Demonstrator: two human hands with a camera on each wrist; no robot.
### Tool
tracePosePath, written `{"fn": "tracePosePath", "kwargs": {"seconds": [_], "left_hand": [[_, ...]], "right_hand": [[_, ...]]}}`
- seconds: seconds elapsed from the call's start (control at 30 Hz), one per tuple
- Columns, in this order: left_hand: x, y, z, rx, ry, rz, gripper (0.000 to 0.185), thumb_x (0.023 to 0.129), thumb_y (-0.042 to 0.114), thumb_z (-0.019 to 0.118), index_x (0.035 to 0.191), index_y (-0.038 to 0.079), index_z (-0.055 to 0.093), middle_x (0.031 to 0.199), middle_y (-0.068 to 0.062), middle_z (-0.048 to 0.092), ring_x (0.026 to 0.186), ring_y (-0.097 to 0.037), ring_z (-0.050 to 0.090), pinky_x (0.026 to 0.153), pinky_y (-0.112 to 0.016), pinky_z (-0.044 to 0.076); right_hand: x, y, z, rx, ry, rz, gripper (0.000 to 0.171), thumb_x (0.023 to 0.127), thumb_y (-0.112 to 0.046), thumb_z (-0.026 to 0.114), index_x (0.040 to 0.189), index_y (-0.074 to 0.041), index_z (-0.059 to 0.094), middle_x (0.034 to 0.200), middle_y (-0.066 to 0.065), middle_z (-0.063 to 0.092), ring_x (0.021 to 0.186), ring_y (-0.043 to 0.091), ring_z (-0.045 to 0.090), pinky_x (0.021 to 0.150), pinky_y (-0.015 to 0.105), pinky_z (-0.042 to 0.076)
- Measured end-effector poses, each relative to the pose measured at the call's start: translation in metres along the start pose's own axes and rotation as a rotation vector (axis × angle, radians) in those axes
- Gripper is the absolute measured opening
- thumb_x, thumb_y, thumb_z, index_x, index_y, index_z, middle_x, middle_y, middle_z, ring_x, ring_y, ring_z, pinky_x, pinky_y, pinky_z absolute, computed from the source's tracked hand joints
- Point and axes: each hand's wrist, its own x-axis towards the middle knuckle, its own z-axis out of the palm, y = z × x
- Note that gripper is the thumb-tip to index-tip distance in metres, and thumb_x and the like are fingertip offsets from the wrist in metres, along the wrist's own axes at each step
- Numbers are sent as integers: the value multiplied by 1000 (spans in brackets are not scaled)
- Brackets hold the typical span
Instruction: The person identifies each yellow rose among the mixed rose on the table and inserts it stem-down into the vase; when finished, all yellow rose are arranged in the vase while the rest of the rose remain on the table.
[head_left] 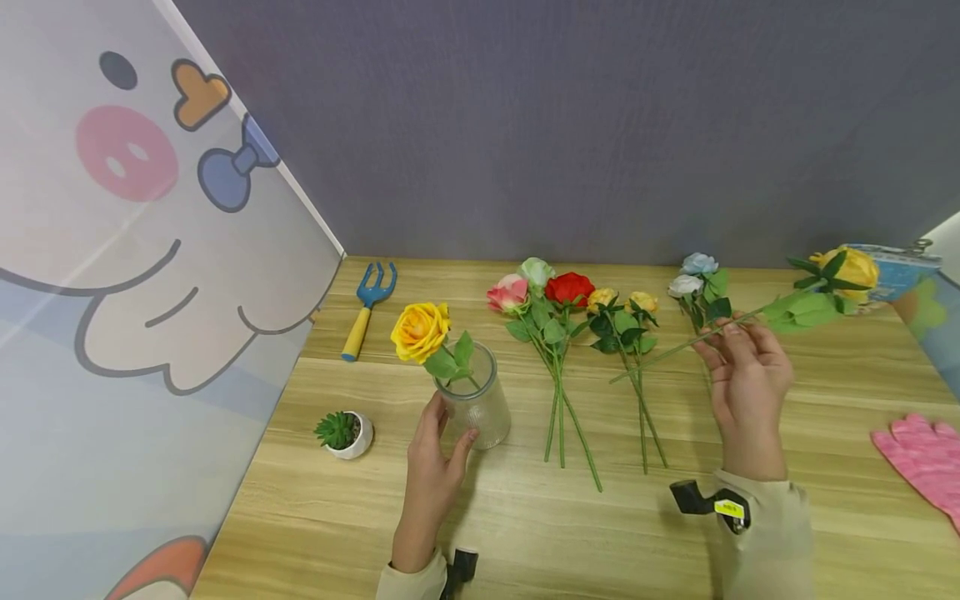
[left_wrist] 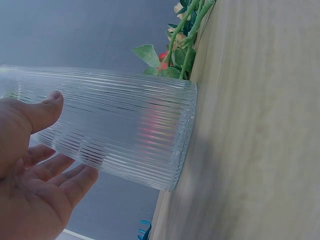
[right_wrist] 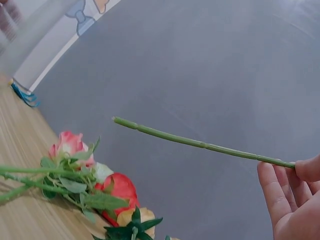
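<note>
- Vase (head_left: pixel 477 400): ribbed glass, upright on table (head_left: pixel 525 533), left-centre, one yellow rose (head_left: pixel 420 331) inside.
- Left hand (head_left: pixel 433 467): fingers relaxed, thumb and fingertips touching vase side.
- Right hand (head_left: pixel 746 379): pinches stem (head_left: pixel 675 348) of second yellow rose (head_left: pixel 847 268), held above table.

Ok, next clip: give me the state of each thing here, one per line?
Left hand: fingers resting against the glass vase, steadying it.
Glass vase: upright on the table, one yellow rose standing in it.
Right hand: pinching a stem.
Held yellow rose: lifted off the table, lying near-level, bloom to the right.
Loose roses: lying flat in a row.
Hand fork: lying flat.
Potted succulent: upright.
Pink glove: lying flat.
</note>
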Motion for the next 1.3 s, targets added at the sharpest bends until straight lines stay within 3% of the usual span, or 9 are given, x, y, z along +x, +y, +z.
{"fn": "tracePosePath", "kwargs": {"seconds": [0.63, 1.0, 1.3], "left_hand": [[1, 0, 1, -10, -8, -23, 65, 89, -6, 76, 145, -13, 43, 141, -30, 54, 129, -47, 57, 104, -54, 54], [1, 0, 1, -8, -4, -7, 65, 89, -6, 76, 145, -13, 43, 140, -30, 55, 127, -47, 58, 103, -54, 54], [0, -2, 1, -19, 1, -9, 67, 88, -7, 76, 145, -13, 42, 142, -31, 54, 127, -47, 58, 103, -54, 54]], "right_hand": [[-19, 2, 20, 52, -114, -29, 8, 97, 18, 55, 103, 18, 61, 88, 24, 66, 69, 30, 71, 59, 33, 66], [-33, 9, 26, 115, -290, -12, 13, 98, 21, 50, 103, 17, 61, 91, 25, 69, 74, 32, 73, 65, 36, 67], [-42, 16, 31, 72, -389, 3, 16, 101, 17, 50, 106, 13, 65, 94, 20, 71, 81, 29, 74, 71, 33, 67]]}}
